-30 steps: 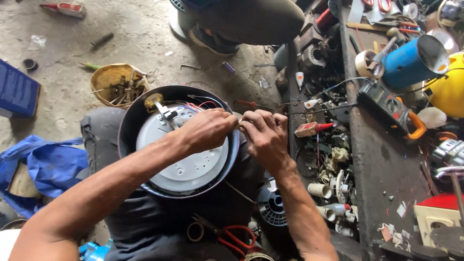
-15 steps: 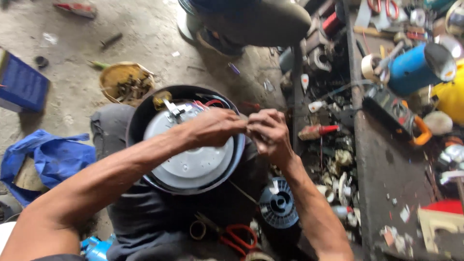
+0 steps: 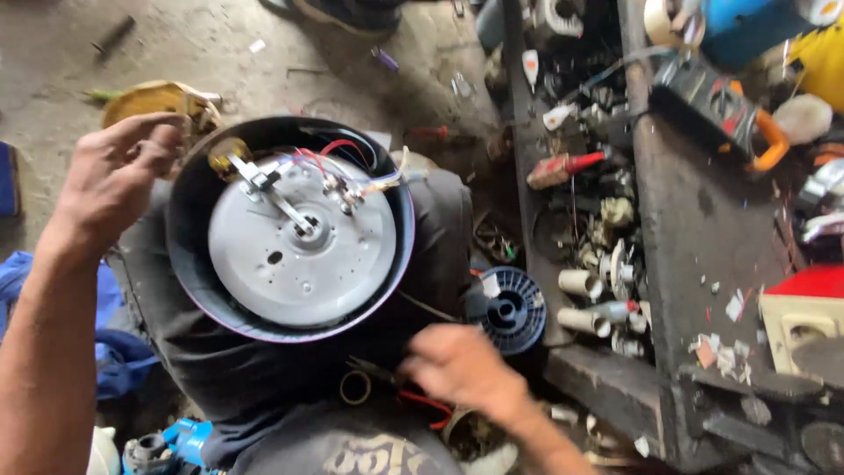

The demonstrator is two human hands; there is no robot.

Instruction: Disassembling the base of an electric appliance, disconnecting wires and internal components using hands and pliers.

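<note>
The upturned cooker base [image 3: 294, 233] is propped on the lap; red-handled scissors [image 3: 413, 398] lie below it, just under the right hand [image 3: 462, 369], whose fingers curl over them, grasp unclear; the left hand [image 3: 119, 176] is held open at the rim.

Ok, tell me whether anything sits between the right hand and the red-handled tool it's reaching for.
Nothing visible does. The right hand is blurred and already right over the red-handled tool, which lies below the upturned round black appliance base; whether it touches the handles cannot be told. The black wire spool sits off to the side.
</note>
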